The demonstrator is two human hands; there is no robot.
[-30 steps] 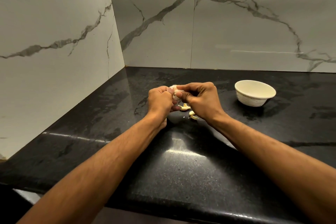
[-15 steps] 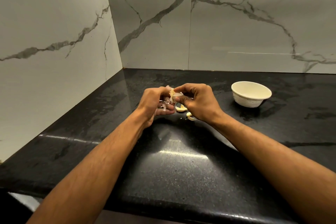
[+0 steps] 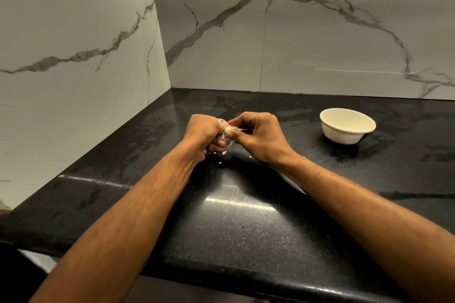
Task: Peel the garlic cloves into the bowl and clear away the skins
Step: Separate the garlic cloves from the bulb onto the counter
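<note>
- Over the middle of the black countertop (image 3: 246,229), near its back corner, the two hands meet knuckle to knuckle above the stone.
- The left hand (image 3: 204,134) is curled into a loose fist, its fingers and thumb closed on a garlic clove (image 3: 227,131).
- The right hand (image 3: 258,135) is also curled, its thumb and forefinger pinching the same clove from the other side; a thin strip of papery skin sticks out between its fingertips.
- The clove is mostly hidden by the fingers, so only a pale patch and ragged skin show between the hands; how much is peeled I cannot tell.
- A few small pale skin flakes (image 3: 223,153) lie on the countertop just under and in front of the hands.
- The bowl (image 3: 342,136), cream-white and round, stands upright on the countertop well to the right of the hands; the part of its inside that shows looks bare.
- Behind everything, grey-veined marble wall tiles (image 3: 320,44) rise from the counter on the back and left sides.
</note>
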